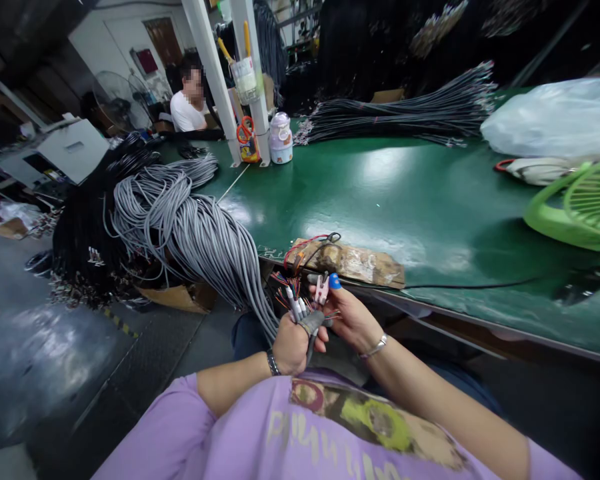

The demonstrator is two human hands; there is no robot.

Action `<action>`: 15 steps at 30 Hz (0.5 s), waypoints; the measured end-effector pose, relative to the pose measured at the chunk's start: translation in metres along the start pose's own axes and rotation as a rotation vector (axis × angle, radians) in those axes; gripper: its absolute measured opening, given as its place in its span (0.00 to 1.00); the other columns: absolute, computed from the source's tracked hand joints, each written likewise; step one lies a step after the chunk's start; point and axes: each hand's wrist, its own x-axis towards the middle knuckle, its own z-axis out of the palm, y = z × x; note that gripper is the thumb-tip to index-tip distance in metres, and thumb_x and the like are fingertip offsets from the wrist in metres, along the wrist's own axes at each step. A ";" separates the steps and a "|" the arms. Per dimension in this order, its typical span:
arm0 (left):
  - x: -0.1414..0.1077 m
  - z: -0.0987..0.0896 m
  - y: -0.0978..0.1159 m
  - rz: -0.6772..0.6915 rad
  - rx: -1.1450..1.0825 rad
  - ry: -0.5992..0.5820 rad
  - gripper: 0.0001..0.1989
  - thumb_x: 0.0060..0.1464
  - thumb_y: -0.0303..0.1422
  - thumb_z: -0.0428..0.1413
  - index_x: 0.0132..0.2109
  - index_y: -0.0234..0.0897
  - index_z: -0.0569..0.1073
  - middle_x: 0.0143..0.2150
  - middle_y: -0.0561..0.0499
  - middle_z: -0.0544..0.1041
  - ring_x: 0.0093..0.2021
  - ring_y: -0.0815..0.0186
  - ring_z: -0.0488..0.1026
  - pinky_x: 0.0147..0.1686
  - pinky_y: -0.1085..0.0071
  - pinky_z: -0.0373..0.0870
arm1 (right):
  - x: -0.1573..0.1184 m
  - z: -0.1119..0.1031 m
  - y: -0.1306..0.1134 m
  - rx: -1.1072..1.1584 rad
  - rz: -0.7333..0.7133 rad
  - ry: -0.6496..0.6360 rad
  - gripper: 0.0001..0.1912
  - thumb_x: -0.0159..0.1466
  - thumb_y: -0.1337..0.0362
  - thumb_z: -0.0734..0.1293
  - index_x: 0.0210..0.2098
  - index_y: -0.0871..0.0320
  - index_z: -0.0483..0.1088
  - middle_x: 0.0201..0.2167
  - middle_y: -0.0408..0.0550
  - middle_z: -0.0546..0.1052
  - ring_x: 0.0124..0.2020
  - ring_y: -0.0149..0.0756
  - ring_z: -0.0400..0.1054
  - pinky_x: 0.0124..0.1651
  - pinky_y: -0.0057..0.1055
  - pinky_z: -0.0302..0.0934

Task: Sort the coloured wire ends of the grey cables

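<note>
My left hand (290, 345) is closed around the ends of several grey cables (294, 305), whose stripped tips fan out in thin coloured wires (281, 287). A grey wrap covers its thumb. Just to the right, my right hand (351, 316) pinches a small pale pink, clip-like piece (322, 291) close to the wire ends. One of its fingertips wears a blue cover (335, 281). From my left hand the cables run back to a large grey cable bundle (195, 220) draped over the table's left end. Exactly what the pink piece touches is hard to make out.
Ahead is a green table (360, 193); on its front edge lies a worn wooden block (363, 263) with red and black leads. Black cables (395, 113), a purple-white bottle (281, 139) and a green fan (580, 207) stand farther off. A co-worker (187, 100) sits behind.
</note>
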 end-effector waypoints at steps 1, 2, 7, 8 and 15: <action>0.000 0.000 -0.001 -0.002 0.002 0.000 0.21 0.43 0.47 0.63 0.30 0.32 0.69 0.18 0.55 0.71 0.13 0.75 0.63 0.12 0.79 0.57 | 0.000 0.000 0.001 0.007 -0.020 0.027 0.28 0.56 0.38 0.63 0.38 0.56 0.71 0.20 0.45 0.73 0.12 0.38 0.64 0.12 0.32 0.57; 0.001 0.000 -0.001 -0.003 0.004 0.001 0.21 0.43 0.47 0.63 0.30 0.32 0.69 0.18 0.55 0.70 0.13 0.75 0.62 0.12 0.79 0.57 | 0.001 -0.001 0.001 0.017 -0.041 0.058 0.27 0.56 0.38 0.64 0.36 0.57 0.71 0.21 0.46 0.73 0.14 0.37 0.65 0.13 0.31 0.58; -0.003 -0.003 0.000 -0.010 0.005 0.011 0.22 0.41 0.49 0.64 0.29 0.33 0.68 0.18 0.55 0.70 0.13 0.75 0.63 0.12 0.78 0.57 | 0.000 -0.004 -0.001 0.079 -0.112 0.164 0.24 0.58 0.40 0.65 0.32 0.56 0.71 0.28 0.47 0.75 0.25 0.33 0.68 0.27 0.29 0.65; -0.004 -0.004 0.001 -0.012 0.002 0.013 0.23 0.41 0.49 0.64 0.28 0.33 0.68 0.18 0.55 0.70 0.13 0.74 0.63 0.12 0.78 0.56 | -0.001 -0.005 -0.003 0.082 -0.115 0.164 0.23 0.58 0.41 0.64 0.32 0.56 0.71 0.29 0.47 0.76 0.26 0.32 0.68 0.28 0.29 0.64; -0.012 -0.001 0.008 0.020 -0.048 0.055 0.24 0.38 0.50 0.64 0.28 0.33 0.67 0.17 0.54 0.70 0.12 0.75 0.62 0.12 0.78 0.56 | -0.001 -0.004 -0.013 0.028 -0.114 0.188 0.15 0.59 0.51 0.68 0.31 0.57 0.73 0.31 0.48 0.77 0.26 0.31 0.66 0.27 0.27 0.61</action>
